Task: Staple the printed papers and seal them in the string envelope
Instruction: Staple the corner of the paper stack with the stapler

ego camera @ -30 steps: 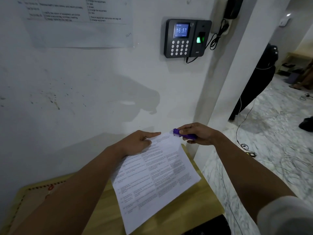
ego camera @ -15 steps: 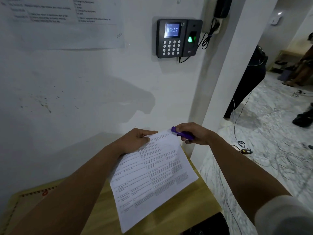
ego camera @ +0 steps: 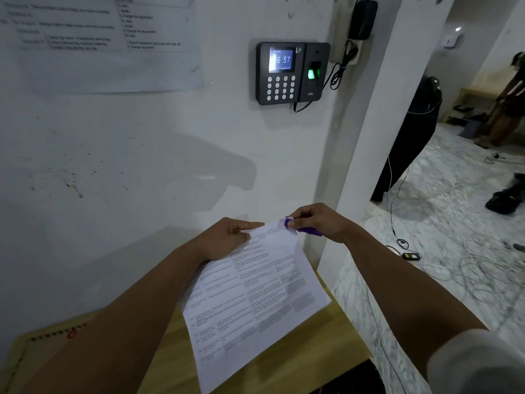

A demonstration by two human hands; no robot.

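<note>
Stapling step in hand, by the look of it. Purple stapler (ego camera: 305, 229) set over the top right corner of the printed papers (ego camera: 255, 294), just right of frame centre; corner sits inside the stapler's mouth, w/ a bit of white showing past the thumb. Can't tell whether a staple is in yet.

Right hand (ego camera: 318, 221) closed round the stapler, thumb on top, fingers curled under, wrist bent inward, forearm running up from lower right of frame. Left hand (ego camera: 230, 237) pinching the top edge of the sheets, just left of the stapler, index finger stretched along the edge toward the corner; forearm coming up from lower left. Sheets held in the air, tilted, lower end hanging over the wooden table (ego camera: 326, 351) at the bottom of frame.

Next probably: firm squeeze w/ the right while the left keeps the edges flush, then stapler off the corner and down. Envelope (ego camera: 37, 345), brown w/ red marks, flat on the table at lower left, partly hidden by the left arm, untouched; sealing not begun.
</note>
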